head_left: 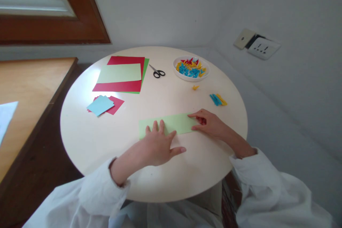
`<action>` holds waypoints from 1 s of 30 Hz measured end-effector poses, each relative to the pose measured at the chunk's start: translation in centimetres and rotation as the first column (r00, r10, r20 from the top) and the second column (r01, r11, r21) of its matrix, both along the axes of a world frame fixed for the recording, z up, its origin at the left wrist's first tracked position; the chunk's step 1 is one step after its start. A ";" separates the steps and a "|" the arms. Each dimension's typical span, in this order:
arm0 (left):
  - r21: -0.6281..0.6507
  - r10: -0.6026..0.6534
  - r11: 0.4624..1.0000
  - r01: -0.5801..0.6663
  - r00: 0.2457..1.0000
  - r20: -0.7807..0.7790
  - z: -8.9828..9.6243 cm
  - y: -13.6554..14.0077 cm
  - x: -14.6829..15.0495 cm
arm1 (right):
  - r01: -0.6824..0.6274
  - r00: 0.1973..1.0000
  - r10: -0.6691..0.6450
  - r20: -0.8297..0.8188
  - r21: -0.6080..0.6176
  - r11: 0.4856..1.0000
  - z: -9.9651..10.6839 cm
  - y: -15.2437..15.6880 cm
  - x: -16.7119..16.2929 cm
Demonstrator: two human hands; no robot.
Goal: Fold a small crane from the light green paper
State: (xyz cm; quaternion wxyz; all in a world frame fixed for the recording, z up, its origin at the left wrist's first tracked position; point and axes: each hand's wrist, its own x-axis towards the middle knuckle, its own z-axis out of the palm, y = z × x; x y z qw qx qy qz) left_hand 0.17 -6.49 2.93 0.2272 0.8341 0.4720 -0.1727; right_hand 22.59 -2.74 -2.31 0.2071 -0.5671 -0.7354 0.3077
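Observation:
A long light green paper strip (177, 124) lies flat on the white round table, close to its front half. Spread fingers of my left hand (157, 146) rest on the strip's left part, pressing it down; the thumb points right over the tabletop. At the strip's right end is my right hand (210, 123), its index finger at the far corner and thumb at the near edge, gripping the paper. Its other fingers are curled in, and they hide the end of the strip.
Red and green sheets (117, 87) with a light green sheet (120, 73) on top lie back left, near small blue and red paper squares (100, 105). Scissors (158, 73), a white dish (184, 77) of folded paper pieces, a yellow piece (195, 87) and blue-yellow strips (217, 99) lie beyond.

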 end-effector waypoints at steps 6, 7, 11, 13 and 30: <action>-0.209 -0.042 0.977 0.047 0.999 0.028 1.5 1.3 -1.3 | 0.004 1.000 -0.004 0.019 -0.006 1.000 0.0 -0.1 0.0; -0.215 -0.045 0.975 0.050 0.999 0.026 1.5 1.4 -1.4 | 0.007 1.000 -0.006 0.021 -0.004 1.000 0.0 -0.1 0.0; -0.215 -0.069 0.974 0.071 0.997 0.018 1.5 1.4 -1.5 | 0.007 1.000 -0.007 0.019 -0.012 1.000 -0.2 0.0 0.0; -0.223 -0.081 0.971 0.087 0.996 0.035 1.3 1.5 -1.7 | 0.007 1.000 -0.007 0.021 -0.023 1.000 -0.2 0.0 0.0; 0.254 -0.021 0.967 -0.029 0.981 0.191 -5.0 -2.3 -2.1 | 0.028 0.998 -0.027 -0.052 0.025 0.999 -0.8 0.0 0.6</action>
